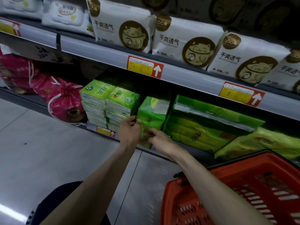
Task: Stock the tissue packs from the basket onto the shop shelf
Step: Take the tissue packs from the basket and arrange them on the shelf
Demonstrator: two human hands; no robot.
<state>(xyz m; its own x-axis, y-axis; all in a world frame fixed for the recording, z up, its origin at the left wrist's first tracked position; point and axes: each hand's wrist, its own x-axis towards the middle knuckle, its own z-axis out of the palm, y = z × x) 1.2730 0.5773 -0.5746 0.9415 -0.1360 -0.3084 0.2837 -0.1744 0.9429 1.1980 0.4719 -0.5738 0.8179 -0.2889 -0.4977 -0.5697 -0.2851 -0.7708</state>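
Observation:
A green tissue pack (152, 117) stands upright on the bottom shelf (191, 151), in the gap between a stack of green packs (108, 103) on its left and larger green packs (199, 127) on its right. My left hand (129, 132) grips the pack's left edge. My right hand (160, 139) holds its lower front corner. The red basket (235, 192) sits on the floor at the lower right, under my right forearm; no packs show in the part of it that I see.
White cat-print packs (186, 44) line the upper shelf, with price tags (144, 66) on its rail. Pink drawstring bags (63, 98) lie at the left end of the bottom shelf. Another green pack (263, 145) lies beyond the basket. Grey tiled floor (48, 151) spreads left.

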